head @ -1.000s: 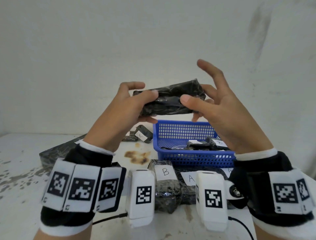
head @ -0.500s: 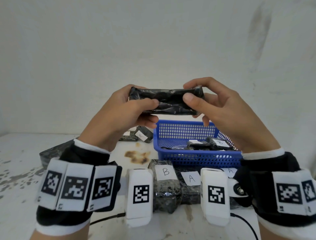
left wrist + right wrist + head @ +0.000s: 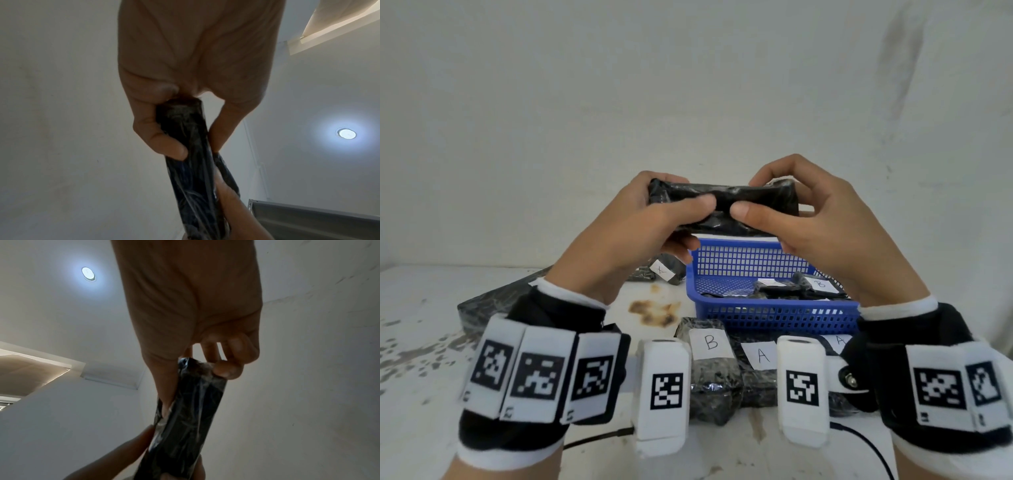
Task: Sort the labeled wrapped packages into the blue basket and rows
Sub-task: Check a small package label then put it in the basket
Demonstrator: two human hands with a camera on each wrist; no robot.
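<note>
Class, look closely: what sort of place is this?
Probably a plain indoor workroom set up for sorting: a stained white table against a bare white wall, a blue basket, lettered wrapped packages.

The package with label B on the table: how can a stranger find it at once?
Find the blue basket. Directly in front of its near left corner, on the white table, lies a black wrapped package. Its label reads B, while its right neighbours show A.
</note>
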